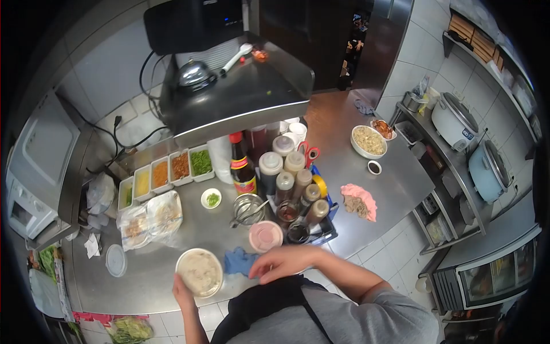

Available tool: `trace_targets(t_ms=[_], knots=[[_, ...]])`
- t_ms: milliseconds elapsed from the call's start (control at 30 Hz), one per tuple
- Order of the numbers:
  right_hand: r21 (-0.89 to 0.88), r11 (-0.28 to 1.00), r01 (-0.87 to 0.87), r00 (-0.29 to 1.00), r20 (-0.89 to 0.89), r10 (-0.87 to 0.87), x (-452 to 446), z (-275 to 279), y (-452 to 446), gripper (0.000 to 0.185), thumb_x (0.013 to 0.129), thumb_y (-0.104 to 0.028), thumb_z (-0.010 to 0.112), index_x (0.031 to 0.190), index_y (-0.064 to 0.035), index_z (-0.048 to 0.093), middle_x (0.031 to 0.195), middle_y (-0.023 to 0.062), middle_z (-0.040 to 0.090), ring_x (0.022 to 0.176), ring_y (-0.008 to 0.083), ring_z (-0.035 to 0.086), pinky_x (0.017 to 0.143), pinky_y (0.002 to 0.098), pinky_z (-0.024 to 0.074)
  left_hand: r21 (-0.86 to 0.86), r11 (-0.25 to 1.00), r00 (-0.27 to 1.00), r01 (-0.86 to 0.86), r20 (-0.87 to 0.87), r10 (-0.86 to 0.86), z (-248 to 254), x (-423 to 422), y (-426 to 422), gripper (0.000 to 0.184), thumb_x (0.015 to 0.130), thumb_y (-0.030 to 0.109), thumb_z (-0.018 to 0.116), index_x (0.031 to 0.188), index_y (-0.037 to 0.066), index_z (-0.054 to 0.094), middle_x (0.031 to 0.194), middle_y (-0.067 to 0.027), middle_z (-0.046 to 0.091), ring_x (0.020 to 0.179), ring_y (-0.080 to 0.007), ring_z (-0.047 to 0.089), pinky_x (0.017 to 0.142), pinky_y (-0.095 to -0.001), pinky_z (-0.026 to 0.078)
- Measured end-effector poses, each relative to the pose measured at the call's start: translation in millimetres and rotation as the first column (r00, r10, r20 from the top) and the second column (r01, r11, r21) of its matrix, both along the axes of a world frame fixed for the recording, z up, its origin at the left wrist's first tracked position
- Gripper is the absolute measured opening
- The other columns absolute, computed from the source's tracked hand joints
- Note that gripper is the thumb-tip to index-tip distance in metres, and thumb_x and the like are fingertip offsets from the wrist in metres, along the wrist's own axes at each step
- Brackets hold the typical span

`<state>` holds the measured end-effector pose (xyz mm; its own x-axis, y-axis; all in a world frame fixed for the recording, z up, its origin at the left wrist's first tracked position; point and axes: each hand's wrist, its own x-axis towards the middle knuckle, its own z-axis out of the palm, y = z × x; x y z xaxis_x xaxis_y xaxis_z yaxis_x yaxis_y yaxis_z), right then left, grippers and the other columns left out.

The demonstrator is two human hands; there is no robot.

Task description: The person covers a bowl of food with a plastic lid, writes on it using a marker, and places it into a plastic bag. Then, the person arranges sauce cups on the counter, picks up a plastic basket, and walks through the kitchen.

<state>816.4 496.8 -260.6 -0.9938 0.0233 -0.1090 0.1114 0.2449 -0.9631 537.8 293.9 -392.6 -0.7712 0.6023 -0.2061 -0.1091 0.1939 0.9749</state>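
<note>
A round white tub (199, 273) with pale, lumpy contents sits at the counter's front edge. My left hand (183, 297) grips its left side, with some fingers hidden. My right hand (283, 264) hovers beside a crumpled blue cloth (239, 261), fingers loosely bent and apart, their tips close to the cloth's right end. Whether they touch it I cannot tell. Just behind that hand is a round tub with pink contents (266, 235). A metal strainer (248, 208) rests further back, with a small white bowl of chopped greens (212, 199) to its left.
Squeeze bottles (285, 186) and a dark sauce bottle (243, 166) crowd the middle. Topping trays (180, 166) line the back left, behind plastic bags (150, 221). A round lid (116, 260) lies left. On the right are a bowl of food (369, 142) and a pink cloth (360, 202).
</note>
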Motion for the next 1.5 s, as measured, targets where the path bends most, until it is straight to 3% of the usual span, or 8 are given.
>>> trace_targets(t_ms=[100, 200, 267, 367, 667, 900, 1167, 1500], knots=[[-0.371, 0.903, 0.218, 0.941, -0.166, -0.295, 79, 47, 64, 0.025, 0.086, -0.015, 0.055, 0.105, 0.002, 0.057, 0.091, 0.0094, 0.062, 0.079, 0.0165, 0.061, 0.074, 0.0293, 0.0481, 0.063, 0.926, 0.921, -0.372, -0.098, 0.377, -25, 27, -10, 0.048, 0.094, 0.033, 0.036, 0.125, -0.003, 0.042, 0.129, -0.0188, 0.042, 0.116, -0.0245, 0.044, 0.099, -0.0382, 0.031], [-0.657, 0.611, 0.441, 0.617, -0.273, -0.738, 121, 14, 153, 0.024, 0.084, -0.012, 0.056, 0.105, 0.0012, 0.058, 0.096, 0.0095, 0.062, 0.081, 0.0162, 0.061, 0.076, 0.0311, 0.0484, -0.179, 0.816, 0.524, -0.549, -0.835, 0.17, 40, 70, 5, 0.045, 0.092, 0.025, 0.038, 0.132, 0.004, 0.036, 0.141, -0.0183, 0.025, 0.13, -0.0315, 0.025, 0.103, -0.053, 0.015], [-0.147, 0.346, 0.927, 0.326, -0.142, -0.935, 119, -7, 193, 0.026, 0.083, -0.009, 0.055, 0.107, 0.0001, 0.057, 0.098, 0.0077, 0.062, 0.087, 0.0143, 0.058, 0.077, 0.0297, 0.0463, -0.3, 0.849, 0.459, -0.436, -0.885, -0.077, 43, 72, 15, 0.047, 0.089, 0.024, 0.04, 0.133, 0.008, 0.035, 0.143, -0.0161, 0.022, 0.132, -0.0345, 0.019, 0.101, -0.059, 0.008], [0.238, 0.354, 0.904, 0.426, -0.446, -0.787, 120, -121, 268, 0.031, 0.081, -0.004, 0.053, 0.112, -0.0023, 0.055, 0.097, 0.0046, 0.061, 0.086, 0.0128, 0.055, 0.075, 0.026, 0.0432, -0.506, 0.822, 0.433, -0.26, -0.822, -0.369, 72, 87, 35, 0.051, 0.087, 0.029, 0.044, 0.133, 0.008, 0.035, 0.144, -0.0137, 0.021, 0.133, -0.0368, 0.015, 0.101, -0.0615, 0.006], [0.029, 0.419, 0.907, 0.391, -0.426, -0.816, 101, -132, 262, 0.019, 0.079, -0.003, 0.06, 0.098, -0.0011, 0.06, 0.093, 0.0051, 0.061, 0.087, 0.0128, 0.055, 0.078, 0.0261, 0.0433, -0.588, 0.802, 0.274, -0.104, -0.792, -0.545, 67, 108, 57, 0.049, 0.085, 0.035, 0.047, 0.127, 0.009, 0.043, 0.141, -0.0128, 0.025, 0.129, -0.0349, 0.023, 0.096, -0.0663, 0.016], [-0.546, 0.113, 0.83, -0.197, -0.476, -0.857, 101, -40, 201, 0.018, 0.09, -0.025, 0.051, 0.1, -0.0102, 0.052, 0.078, -0.0006, 0.054, 0.075, 0.0095, 0.053, 0.064, 0.0213, 0.0403, -0.468, 0.874, 0.455, 0.128, -0.756, -0.471, 88, 103, 56, 0.043, 0.085, 0.027, 0.051, 0.124, 0.011, 0.046, 0.141, -0.0116, 0.027, 0.131, -0.0352, 0.021, 0.096, -0.0669, 0.013], [-0.648, 0.741, 0.177, 0.371, -0.653, -0.66, 2, 71, 40, 0.022, 0.091, -0.034, 0.048, 0.085, -0.0138, 0.04, 0.059, -0.0009, 0.034, 0.043, 0.0078, 0.028, 0.04, 0.0261, 0.0288, -0.031, 0.692, 0.474, 0.721, -0.707, -0.525, 165, 111, 94, 0.035, 0.089, 0.022, 0.047, 0.122, 0.01, 0.046, 0.135, -0.0131, 0.034, 0.128, -0.0318, 0.028, 0.103, -0.0517, 0.019], [-0.78, 0.619, -0.092, 0.899, -0.333, -0.285, -100, 44, -33, 0.045, 0.094, -0.035, 0.038, 0.056, -0.0133, 0.03, 0.05, -0.0032, 0.031, 0.046, 0.0107, 0.032, 0.071, 0.0331, 0.0367, -0.312, 0.547, 0.357, 0.777, -0.498, -0.791, 156, 67, 51, 0.026, 0.091, 0.022, 0.044, 0.104, 0.001, 0.051, 0.09, -0.022, 0.057, 0.084, -0.0384, 0.055, 0.075, -0.0411, 0.043]])
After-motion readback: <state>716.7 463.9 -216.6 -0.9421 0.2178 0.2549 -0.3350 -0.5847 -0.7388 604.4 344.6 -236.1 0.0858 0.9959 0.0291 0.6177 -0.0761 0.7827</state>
